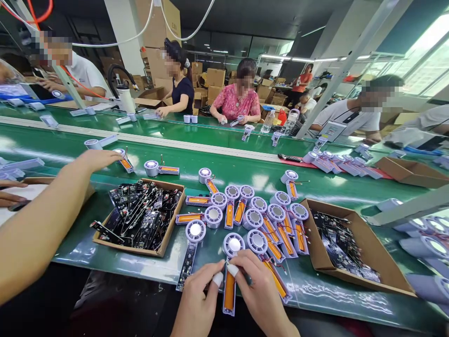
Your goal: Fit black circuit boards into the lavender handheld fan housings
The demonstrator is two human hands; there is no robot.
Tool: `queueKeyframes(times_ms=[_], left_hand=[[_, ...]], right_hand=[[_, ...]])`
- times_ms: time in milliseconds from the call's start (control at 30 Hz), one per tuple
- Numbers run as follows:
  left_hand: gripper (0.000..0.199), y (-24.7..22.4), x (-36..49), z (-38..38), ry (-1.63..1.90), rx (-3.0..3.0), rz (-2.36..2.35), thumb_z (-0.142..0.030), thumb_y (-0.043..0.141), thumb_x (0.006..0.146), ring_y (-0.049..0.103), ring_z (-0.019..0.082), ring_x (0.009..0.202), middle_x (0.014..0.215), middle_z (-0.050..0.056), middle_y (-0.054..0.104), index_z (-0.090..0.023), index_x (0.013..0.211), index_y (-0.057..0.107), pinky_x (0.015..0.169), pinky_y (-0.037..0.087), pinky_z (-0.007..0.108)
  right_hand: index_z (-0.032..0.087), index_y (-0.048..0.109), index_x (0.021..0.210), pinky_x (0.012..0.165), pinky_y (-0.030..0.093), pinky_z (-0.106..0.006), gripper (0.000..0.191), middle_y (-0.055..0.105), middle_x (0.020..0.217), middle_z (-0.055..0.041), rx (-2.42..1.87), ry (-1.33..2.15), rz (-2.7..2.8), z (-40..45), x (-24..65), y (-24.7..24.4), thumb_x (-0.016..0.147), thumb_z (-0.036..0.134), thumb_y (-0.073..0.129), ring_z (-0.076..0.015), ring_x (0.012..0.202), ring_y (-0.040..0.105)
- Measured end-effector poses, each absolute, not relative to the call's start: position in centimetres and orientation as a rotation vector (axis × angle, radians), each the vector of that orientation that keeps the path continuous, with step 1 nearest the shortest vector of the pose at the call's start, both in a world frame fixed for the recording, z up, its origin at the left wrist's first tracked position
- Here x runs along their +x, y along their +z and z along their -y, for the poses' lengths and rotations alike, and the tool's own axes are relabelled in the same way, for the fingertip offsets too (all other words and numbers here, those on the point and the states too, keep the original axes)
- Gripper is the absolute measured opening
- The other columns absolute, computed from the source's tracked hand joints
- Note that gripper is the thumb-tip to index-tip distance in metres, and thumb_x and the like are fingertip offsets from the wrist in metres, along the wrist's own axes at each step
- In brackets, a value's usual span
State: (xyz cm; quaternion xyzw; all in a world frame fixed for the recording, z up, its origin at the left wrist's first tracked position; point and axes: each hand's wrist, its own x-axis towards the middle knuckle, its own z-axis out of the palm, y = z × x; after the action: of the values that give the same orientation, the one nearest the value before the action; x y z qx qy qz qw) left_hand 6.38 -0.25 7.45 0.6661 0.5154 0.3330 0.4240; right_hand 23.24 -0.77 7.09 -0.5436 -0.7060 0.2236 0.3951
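Observation:
A lavender handheld fan lies at the front edge of the bench, its handle open and showing an orange cell. Over the neck of this fan, my left hand and my right hand meet with fingertips pinched together. What sits between the fingertips is tiny, perhaps a wire end, and I cannot make it out. Both thumbs wear white finger cots. Left of my hands lies another fan with a black circuit board in its handle. Several open-handled fans with red wires crowd behind and to the right.
A cardboard tray heaped with circuit boards stands left, another cardboard box of boards right. From the left, a co-worker's arm reaches to a fan. Across the green bench several people work. A metal post slants at right.

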Motion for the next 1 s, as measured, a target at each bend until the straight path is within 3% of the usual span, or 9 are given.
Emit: queueKeyframes(times_ms=[133,333,467,733,900,1000], left_hand=[[0.035,7.2,6.9,0.5,0.853,1.49,-1.286,-0.017,0.045,0.089,0.073,0.021,0.085,0.107,0.008,0.075,-0.02,0.113,0.07,0.068,0.062,0.027],[0.034,7.9,6.8,0.1,0.908,1.679,-1.294,-0.014,0.046,0.088,0.07,0.021,0.1,0.109,0.006,0.075,-0.023,0.108,0.073,0.09,0.057,0.031],[0.031,8.5,6.3,-0.3,0.819,1.67,-1.218,-0.019,0.048,0.091,0.07,0.02,0.101,0.112,0.006,0.074,-0.025,0.111,0.072,0.087,0.057,0.029],[0.028,8.5,6.0,-0.9,0.763,1.566,-1.183,-0.023,0.05,0.093,0.07,0.018,0.086,0.099,0.004,0.075,-0.025,0.108,0.073,0.085,0.056,0.029],[0.029,8.2,6.9,-0.6,0.783,1.549,-1.216,-0.026,0.048,0.094,0.066,0.021,0.102,0.113,0.005,0.071,-0.025,0.116,0.067,0.093,0.052,0.031],[0.035,8.2,7.6,0.3,0.814,1.363,-1.22,-0.039,0.045,0.096,0.065,0.023,0.105,0.114,0.007,0.071,-0.026,0.123,0.062,0.092,0.054,0.035]], right_hand=[[0.021,0.059,0.095,0.081,0.048,-0.03,0.014,0.059,0.101,-0.0072,-1.401,0.519,1.747,1.0,22.7,5.9,0.096,0.016,0.046,-0.0202,0.095,0.059],[0.022,0.058,0.09,0.068,0.046,-0.027,0.012,0.058,0.086,-0.0019,-1.432,0.838,1.625,0.4,23.0,7.1,0.097,0.023,0.048,-0.0163,0.076,0.055],[0.023,0.064,0.106,0.07,0.047,-0.028,0.015,0.062,0.093,-0.0031,-1.358,0.965,1.602,0.1,24.1,7.9,0.095,0.025,0.054,-0.0167,0.079,0.057],[0.024,0.073,0.091,0.069,0.046,-0.026,0.014,0.062,0.085,-0.0017,-1.281,1.013,1.586,-0.5,23.9,8.2,0.092,0.024,0.059,-0.016,0.077,0.059],[0.025,0.072,0.1,0.07,0.047,-0.028,0.02,0.06,0.088,-0.0033,-1.445,0.903,1.62,-0.4,24.0,8.8,0.095,0.029,0.053,-0.0183,0.081,0.059],[0.024,0.07,0.105,0.065,0.047,-0.027,0.025,0.062,0.077,-0.0014,-1.506,1.006,1.634,-0.1,24.5,9.7,0.097,0.035,0.048,-0.0177,0.072,0.06]])
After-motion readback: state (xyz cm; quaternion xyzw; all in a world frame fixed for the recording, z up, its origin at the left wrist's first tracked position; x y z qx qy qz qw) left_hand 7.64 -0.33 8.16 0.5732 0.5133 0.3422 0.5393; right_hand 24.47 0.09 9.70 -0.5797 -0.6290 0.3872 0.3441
